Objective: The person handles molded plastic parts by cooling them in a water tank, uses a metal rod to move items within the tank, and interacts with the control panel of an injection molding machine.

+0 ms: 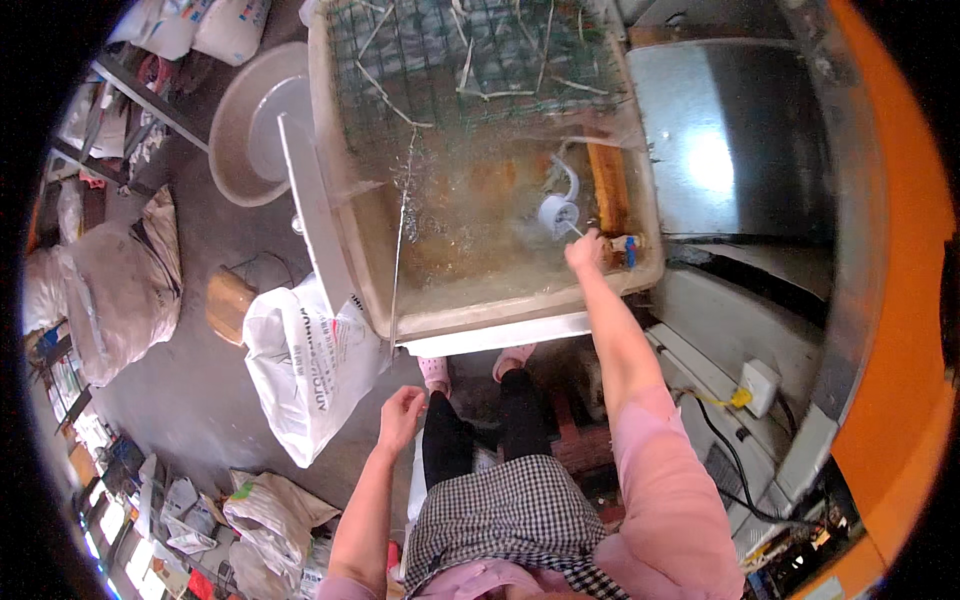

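My right hand [587, 252] reaches over the near right corner of a large pale tub [520, 312] of cloudy, brownish water. Its fingers are closed on the thin handle of a white dipper [557, 212], whose round cup sits at the water. Beyond the cup, a curved white piece [570, 175] rises; I cannot tell whether it is joined to it. Right beside this hand is a small blue-handled valve [630, 250] at the tub wall. My left hand [402, 412] hangs apart from the tub, left of my legs, fingers loosely bent with nothing visible in them.
Green netting [450, 60] covers the tub's far part. A wooden bar [606, 185] lies along its right inside. A metal-topped unit [715, 140] stands at right, with a cable and yellow plug [741, 397] below. Left are a white sack [310, 370] and a round basin [235, 150].
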### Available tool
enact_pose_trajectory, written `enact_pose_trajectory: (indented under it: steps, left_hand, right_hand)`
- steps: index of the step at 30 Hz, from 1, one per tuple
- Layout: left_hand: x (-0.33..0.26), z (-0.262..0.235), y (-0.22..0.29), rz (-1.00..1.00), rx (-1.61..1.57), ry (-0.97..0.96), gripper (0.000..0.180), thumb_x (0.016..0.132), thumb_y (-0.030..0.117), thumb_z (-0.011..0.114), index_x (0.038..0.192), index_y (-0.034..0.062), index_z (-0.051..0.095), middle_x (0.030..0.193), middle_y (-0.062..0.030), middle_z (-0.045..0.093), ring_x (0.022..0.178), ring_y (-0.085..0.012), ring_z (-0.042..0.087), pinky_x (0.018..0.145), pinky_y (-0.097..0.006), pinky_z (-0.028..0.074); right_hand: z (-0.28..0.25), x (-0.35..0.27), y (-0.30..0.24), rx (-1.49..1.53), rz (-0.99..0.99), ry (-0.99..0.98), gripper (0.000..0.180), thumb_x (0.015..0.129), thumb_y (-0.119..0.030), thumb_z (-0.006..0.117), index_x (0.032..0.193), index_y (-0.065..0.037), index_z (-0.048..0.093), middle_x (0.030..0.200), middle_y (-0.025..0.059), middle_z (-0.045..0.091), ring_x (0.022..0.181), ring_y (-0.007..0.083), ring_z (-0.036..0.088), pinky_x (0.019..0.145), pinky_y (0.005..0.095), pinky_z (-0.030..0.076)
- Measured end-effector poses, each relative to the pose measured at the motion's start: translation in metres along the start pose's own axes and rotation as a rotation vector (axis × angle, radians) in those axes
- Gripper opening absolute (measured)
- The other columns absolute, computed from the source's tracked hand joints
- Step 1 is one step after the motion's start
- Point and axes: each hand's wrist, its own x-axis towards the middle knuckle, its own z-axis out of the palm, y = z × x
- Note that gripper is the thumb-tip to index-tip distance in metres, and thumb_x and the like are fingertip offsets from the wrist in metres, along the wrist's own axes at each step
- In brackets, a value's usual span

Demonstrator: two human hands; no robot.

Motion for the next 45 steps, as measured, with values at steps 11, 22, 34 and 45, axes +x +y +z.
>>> enact_pose_trajectory:
  steps: [11,22,34,45]
  left_hand:
    - [0.099,0.062,0.04,0.259,0.296,0.126,0.018,0.079,0.01,0.058,0.093,-0.0008,0.056,0.083,-0.0148,0.059,0.079,-0.031,0.058,0.07,-0.034,0.047]
    - [0.172,0.097,0.142,0.468,0.41,0.341,0.052,0.078,0.021,0.061,0.116,-0.0025,0.036,0.109,-0.0281,0.045,0.095,-0.0407,0.051,0.077,-0.043,0.045]
    - [0.131,0.061,0.11,0.244,0.04,0.267,0.027,0.087,0.017,0.049,0.102,-0.0044,0.042,0.085,-0.0166,0.056,0.07,-0.0227,0.061,0.061,-0.034,0.049]
    - [0.097,0.035,0.14,0.984,0.937,0.379,0.045,0.069,0.036,0.064,0.105,0.0118,0.054,0.11,-0.0069,0.049,0.102,-0.0259,0.044,0.082,-0.04,0.031]
  right_hand:
    - [0.046,0.037,-0.004,-0.157,-0.304,0.017,0.026,0.083,-0.023,0.049,0.083,-0.003,0.065,0.081,0.0198,0.062,0.078,0.0346,0.06,0.071,0.0426,0.047]
    - [-0.015,-0.112,-0.061,-0.167,-0.803,-0.04,0.022,0.086,-0.022,0.048,0.085,-0.002,0.057,0.07,0.0163,0.062,0.065,0.0326,0.061,0.059,0.0407,0.049]
    - [0.038,-0.156,-0.052,1.3,-0.116,-0.564,0.061,0.081,-0.024,0.06,0.125,0.005,0.029,0.096,0.0138,0.055,0.082,0.0183,0.057,0.064,0.0303,0.052]
    - [-0.003,-0.152,-0.067,0.918,-0.495,-0.633,0.033,0.082,-0.013,0.056,0.109,0.004,0.049,0.089,0.0102,0.061,0.078,0.0115,0.056,0.064,0.027,0.049]
